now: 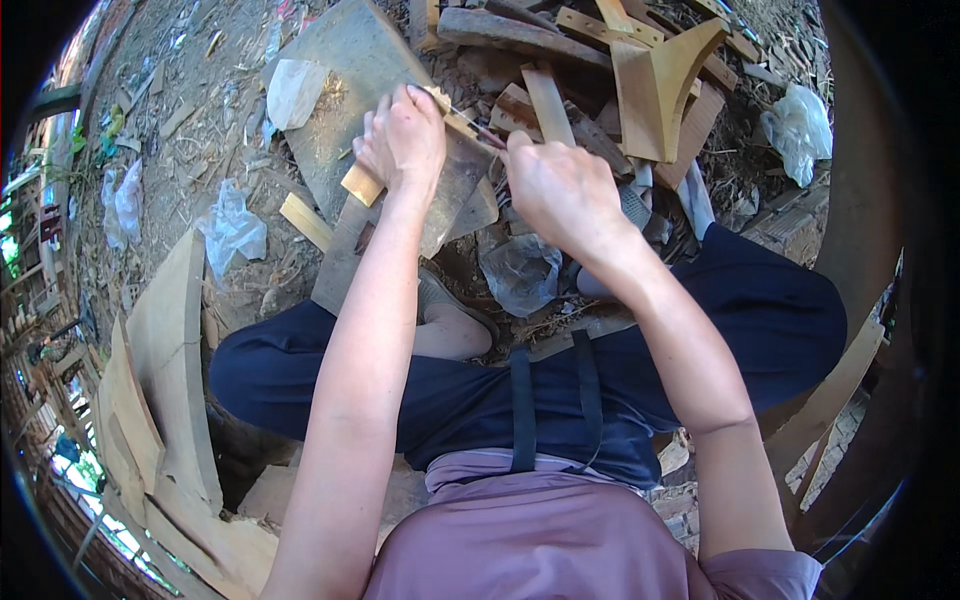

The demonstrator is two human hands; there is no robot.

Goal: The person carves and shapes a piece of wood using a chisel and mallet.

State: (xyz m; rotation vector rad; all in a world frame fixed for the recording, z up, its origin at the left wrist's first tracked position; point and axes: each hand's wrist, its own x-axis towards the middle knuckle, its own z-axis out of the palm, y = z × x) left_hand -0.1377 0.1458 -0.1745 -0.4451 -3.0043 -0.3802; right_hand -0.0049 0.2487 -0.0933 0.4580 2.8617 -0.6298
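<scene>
Pale yellow wooden strip (362, 187) lies on a broad, flat grey board (348, 42) set on the littered ground, mostly covered by the left hand (402, 138). That hand's grip is closed over the strip, leaving its near end exposed. The right hand (562, 190) has its grip curled around a thin, slender tool (486, 134) angled toward the left fingers; whether its tip touches wood cannot be told.

The likeliest trouble is a slip: should the tool skid along the strip, it could run into the left fingers, which sit close by. The strip might also twist or slide, since only one hand appears to steady it. A downward slip toward the body could reach the bare foot (452, 335) below the board.

Room is tightest on the right, where a heap of brown wooden offcuts (545, 105) crowds the board's edge and could catch the knuckles. Leftward, the board's surface is freer, apart from a crumpled whitish plastic scrap (297, 93) and sawdust; a short, pale loose stick (305, 222) lies near its left edge.
</scene>
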